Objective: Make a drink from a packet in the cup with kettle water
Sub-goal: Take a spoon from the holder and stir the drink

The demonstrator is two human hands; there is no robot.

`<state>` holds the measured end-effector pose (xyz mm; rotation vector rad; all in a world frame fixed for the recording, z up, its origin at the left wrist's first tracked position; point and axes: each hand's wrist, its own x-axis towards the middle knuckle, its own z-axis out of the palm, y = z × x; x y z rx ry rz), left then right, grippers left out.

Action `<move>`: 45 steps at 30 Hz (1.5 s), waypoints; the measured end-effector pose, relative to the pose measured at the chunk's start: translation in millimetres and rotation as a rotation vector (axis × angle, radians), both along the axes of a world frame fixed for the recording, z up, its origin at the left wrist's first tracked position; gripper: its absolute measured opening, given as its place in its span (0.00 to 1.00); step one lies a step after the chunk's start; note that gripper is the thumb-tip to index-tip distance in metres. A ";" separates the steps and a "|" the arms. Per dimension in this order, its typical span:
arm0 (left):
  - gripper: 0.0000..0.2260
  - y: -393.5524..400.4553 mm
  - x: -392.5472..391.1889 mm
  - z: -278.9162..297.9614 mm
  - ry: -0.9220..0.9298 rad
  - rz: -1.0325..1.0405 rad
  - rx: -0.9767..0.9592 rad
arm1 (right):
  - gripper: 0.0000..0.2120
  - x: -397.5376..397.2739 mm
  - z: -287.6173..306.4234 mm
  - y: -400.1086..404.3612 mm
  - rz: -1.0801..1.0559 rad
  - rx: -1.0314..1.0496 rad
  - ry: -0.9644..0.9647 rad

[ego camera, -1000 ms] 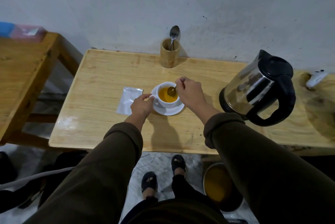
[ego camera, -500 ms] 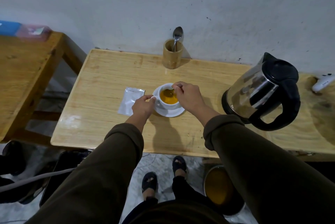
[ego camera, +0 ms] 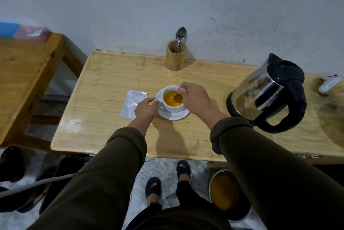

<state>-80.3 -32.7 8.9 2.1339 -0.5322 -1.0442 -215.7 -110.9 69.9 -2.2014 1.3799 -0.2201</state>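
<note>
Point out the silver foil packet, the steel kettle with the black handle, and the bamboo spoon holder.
silver foil packet (ego camera: 132, 104), head view, flat middle.
steel kettle with the black handle (ego camera: 260, 90), head view, shiny side wall.
bamboo spoon holder (ego camera: 175, 61), head view, front wall.

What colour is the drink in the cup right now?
Yellow-orange, seen best in the head view: the drink fills the white cup.

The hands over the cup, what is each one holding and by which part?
The right hand pinches a spoon by the top of its handle, bowl in the drink. The left hand holds the cup by its handle.
</note>
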 end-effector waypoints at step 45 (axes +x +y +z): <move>0.16 0.5 2.3 0.7 0.013 -0.020 -0.006 | 0.14 6.7 0.1 -3.8 -0.022 -0.055 0.051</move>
